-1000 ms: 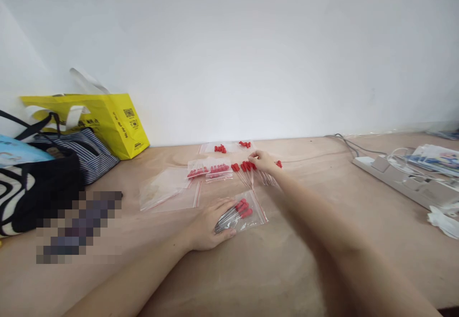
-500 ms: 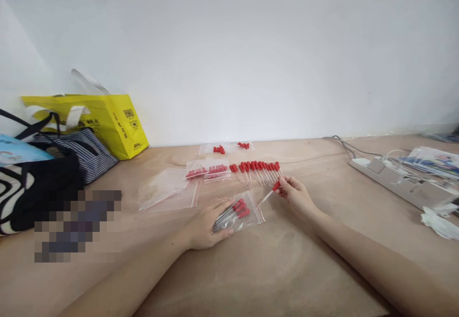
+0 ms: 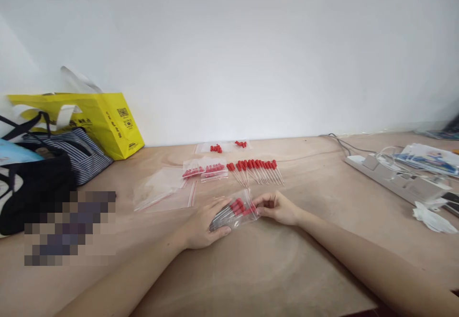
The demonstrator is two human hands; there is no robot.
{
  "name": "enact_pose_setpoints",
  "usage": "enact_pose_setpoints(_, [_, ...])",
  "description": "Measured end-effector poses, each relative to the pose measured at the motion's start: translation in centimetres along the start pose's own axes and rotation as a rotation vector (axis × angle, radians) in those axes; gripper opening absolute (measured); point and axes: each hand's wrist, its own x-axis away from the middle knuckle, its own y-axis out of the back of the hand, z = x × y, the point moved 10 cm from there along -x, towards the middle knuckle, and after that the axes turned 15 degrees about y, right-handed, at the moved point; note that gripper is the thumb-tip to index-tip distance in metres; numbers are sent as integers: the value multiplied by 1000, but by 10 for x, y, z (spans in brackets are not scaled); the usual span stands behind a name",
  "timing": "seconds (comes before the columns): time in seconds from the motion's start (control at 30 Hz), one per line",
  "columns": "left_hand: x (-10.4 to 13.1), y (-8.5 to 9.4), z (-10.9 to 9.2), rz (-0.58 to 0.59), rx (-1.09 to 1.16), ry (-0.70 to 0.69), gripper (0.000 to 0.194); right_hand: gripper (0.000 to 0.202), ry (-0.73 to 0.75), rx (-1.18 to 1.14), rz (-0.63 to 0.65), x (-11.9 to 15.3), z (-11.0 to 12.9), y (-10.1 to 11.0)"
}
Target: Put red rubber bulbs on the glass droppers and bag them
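Note:
A clear zip bag (image 3: 237,222) with several red-bulbed droppers (image 3: 237,205) lies on the tabletop. Its left end sits between the thumb and fingers of my left hand (image 3: 201,227), which rests on the table. At the bag's right, mouth end, my right hand (image 3: 279,208) pinches the red bulb of another dropper (image 3: 251,209), whose glass tube reaches into the bag. Just beyond lies a fanned row of loose droppers (image 3: 256,165), red bulbs pointing away. Filled bags of droppers (image 3: 215,169) lie left of the row.
Flat zip bags (image 3: 168,195) lie at the left middle. Small bags with red pieces (image 3: 216,149) are near the wall. A yellow bag (image 3: 124,125) and a striped bag (image 3: 86,157) stand at left. A power strip (image 3: 380,178) with cables and crumpled tissue (image 3: 433,217) are at right.
My right hand has moved left and nearer, carrying the dropper from beside the row into the bag's mouth. My left hand keeps its place on the bag. The view has shifted slightly.

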Motion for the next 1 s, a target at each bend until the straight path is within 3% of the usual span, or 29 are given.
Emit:
enact_pose_setpoints(0.13, [0, -1, 2, 3, -2, 9, 62, 27, -35, 0, 105, -10, 1, -10])
enact_pose_setpoints(0.27, [1, -2, 3, 11, -13, 24, 62, 26, -98, 22, 130, -17, -6, -12])
enact_pose_setpoints(0.63, [-1, -1, 4, -20, 12, 3, 63, 29, 73, 243, -72, -24, -5, -3])
enact_pose_setpoints(0.7, [-1, -1, 5, -31, 13, -4, 63, 27, 57, 231, -6, -26, -5, -6])
enact_pose_setpoints(0.8, [-1, 1, 5, -41, 7, -4, 63, 23, -63, 225, 198, -31, -11, -9])
enact_pose_setpoints(0.87, [-1, 2, 4, -35, 1, 2, 62, 19, -108, 409, 201, -44, -10, 12])
enact_pose_setpoints(0.93, [0, 3, 2, -28, 4, 0, 57, 12, -35, 780, -29, -68, 9, 53])
enact_pose_setpoints(1.0, [1, 5, 1, -29, 18, -8, 53, 16, -32, 906, -165, -89, 17, 73])
